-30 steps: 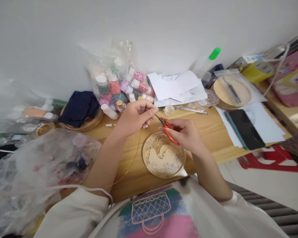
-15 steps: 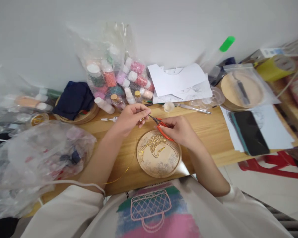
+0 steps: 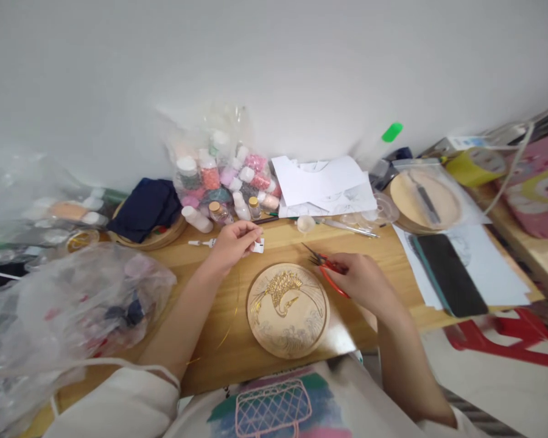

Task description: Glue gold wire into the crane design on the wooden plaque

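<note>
My left hand point(image 3: 234, 244) is pinched closed over the table, left of and beyond the round wooden disc. From under it a thin gold wire point(image 3: 231, 325) trails down toward the table's front edge; the tip in my fingers is too small to see. My right hand point(image 3: 363, 280) grips orange-handled pliers point(image 3: 332, 281), their dark slim jaws parted and pointing to the upper left. Between both hands lies the wooden disc point(image 3: 265, 337), carrying a gold wire bird and a drawn wave pattern. Near my left fingers lies a small white tube point(image 3: 201, 243).
Bottles of coloured beads in a clear bag point(image 3: 210, 176) stand against the wall. White papers point(image 3: 319, 188), a small white cup point(image 3: 305, 224) and a metal pen-like tool point(image 3: 347, 229) lie beyond the disc. A phone point(image 3: 450, 274) is at right, a crumpled plastic bag point(image 3: 73, 298) at left.
My right hand has drawn the pliers away from my left fingers, to the right and toward me. The hands are now apart. The camera view has tilted upward.
</note>
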`<state>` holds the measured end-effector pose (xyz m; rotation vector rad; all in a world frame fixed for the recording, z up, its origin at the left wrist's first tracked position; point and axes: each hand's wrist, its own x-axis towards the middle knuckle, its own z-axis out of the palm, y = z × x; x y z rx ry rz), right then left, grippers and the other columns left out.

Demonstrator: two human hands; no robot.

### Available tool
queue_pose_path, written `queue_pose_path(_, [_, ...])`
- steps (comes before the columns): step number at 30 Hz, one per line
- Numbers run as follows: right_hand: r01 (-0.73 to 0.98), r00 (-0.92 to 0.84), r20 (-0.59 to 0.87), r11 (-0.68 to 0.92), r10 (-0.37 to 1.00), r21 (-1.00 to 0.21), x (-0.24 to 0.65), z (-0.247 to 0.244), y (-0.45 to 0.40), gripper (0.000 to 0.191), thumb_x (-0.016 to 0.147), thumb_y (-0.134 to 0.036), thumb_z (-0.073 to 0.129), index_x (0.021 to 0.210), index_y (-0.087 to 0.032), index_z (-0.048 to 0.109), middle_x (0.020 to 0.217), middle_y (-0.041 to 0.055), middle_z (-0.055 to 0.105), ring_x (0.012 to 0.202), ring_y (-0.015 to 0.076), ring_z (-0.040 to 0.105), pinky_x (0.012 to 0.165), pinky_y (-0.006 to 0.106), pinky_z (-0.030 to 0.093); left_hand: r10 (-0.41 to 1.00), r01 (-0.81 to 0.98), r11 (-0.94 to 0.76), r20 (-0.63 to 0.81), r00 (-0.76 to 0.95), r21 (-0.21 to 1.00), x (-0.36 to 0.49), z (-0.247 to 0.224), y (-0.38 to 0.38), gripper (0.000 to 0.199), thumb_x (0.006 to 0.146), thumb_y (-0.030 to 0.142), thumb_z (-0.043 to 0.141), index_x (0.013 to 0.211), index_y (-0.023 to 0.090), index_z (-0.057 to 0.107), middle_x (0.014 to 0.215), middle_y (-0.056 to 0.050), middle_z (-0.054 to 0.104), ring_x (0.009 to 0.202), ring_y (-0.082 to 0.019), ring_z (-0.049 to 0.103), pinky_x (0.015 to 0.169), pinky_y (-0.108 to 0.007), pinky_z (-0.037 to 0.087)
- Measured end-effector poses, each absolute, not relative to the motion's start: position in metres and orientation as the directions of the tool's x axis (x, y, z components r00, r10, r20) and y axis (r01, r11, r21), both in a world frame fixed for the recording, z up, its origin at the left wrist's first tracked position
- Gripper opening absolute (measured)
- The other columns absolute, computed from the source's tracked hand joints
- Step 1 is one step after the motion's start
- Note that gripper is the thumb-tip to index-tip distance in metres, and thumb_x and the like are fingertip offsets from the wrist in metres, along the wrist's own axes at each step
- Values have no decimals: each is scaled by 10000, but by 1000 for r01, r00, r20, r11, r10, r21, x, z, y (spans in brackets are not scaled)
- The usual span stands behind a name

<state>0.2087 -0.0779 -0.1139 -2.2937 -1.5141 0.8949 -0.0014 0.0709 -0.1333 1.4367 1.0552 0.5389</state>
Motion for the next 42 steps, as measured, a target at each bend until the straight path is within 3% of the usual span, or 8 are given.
queue_pose_path(5, [775,549,-350,-619,759,-126,231,-110,-94,204,832,-334,579,707,-212,684,704,86,710,612,203,596,518,277,315,911,404,-95,-84,404,910,-24,-126,79,155,750,331,680,719,183,649,732,-16,652,703,-154,563,637,-252,438])
queue_pose_path(10, [779,591,-269,-625,760,-53,233,-116,-94,211,839,-274,556,838,-192,750,880,135,747,720,230,678,541,279,379,894,498,-304,63,443,812,-46,-112,71,90,814,285,638,757,221,666,968,-36,689,1002,-227,600,870,-314,466])
queue_pose_path(18, [828,548,-300,-557,781,63,247,-105,-83,157,811,-265,621,737,-187,735,792,113,729,689,221,667,522,276,373,857,553,-428,126,500,715,-66,-137,61,165,845,332,556,771,225,658,942,-65,709,939,-258,659,906,-422,510])
queue_pose_path(21, [894,441,-260,-446,859,44,240,-90,-76,198,880,-281,584,798,-182,735,856,118,746,761,241,678,574,302,402,880,569,-411,148,451,712,-74,-147,59,169,846,337,554,771,225,656,941,-72,710,951,-262,656,926,-441,505])
queue_pose_path(24, [978,186,-143,-197,972,-71,210,-81,-57,222,940,-274,536,882,-182,730,929,111,748,835,240,684,679,331,457,912,593,-376,174,371,712,-83,-156,60,166,850,337,553,784,222,652,950,-72,701,971,-259,646,942,-439,501])
queue_pose_path(28, [964,-189,-189,145,964,-223,154,-88,-11,256,984,-323,528,1072,-156,701,1080,129,711,1010,255,669,859,354,485,941,611,-333,210,267,718,-94,-167,64,165,859,328,544,805,216,651,979,-67,672,992,-243,639,968,-415,504])
queue_pose_path(33, [939,-284,-186,233,941,-255,110,-112,33,359,930,-313,628,1229,-114,648,1237,184,652,1183,311,606,971,395,464,946,594,-322,229,229,737,-100,-169,64,183,883,320,521,833,207,656,1021,-85,662,1038,-254,628,994,-435,492])
queue_pose_path(42, [878,-313,-96,249,945,-408,144,-125,30,298,874,-206,644,1160,-142,697,1126,135,668,1056,243,645,906,348,494,790,402,-399,86,607,824,-78,-157,41,135,833,212,604,738,228,698,950,-43,762,943,-220,686,918,-375,527])
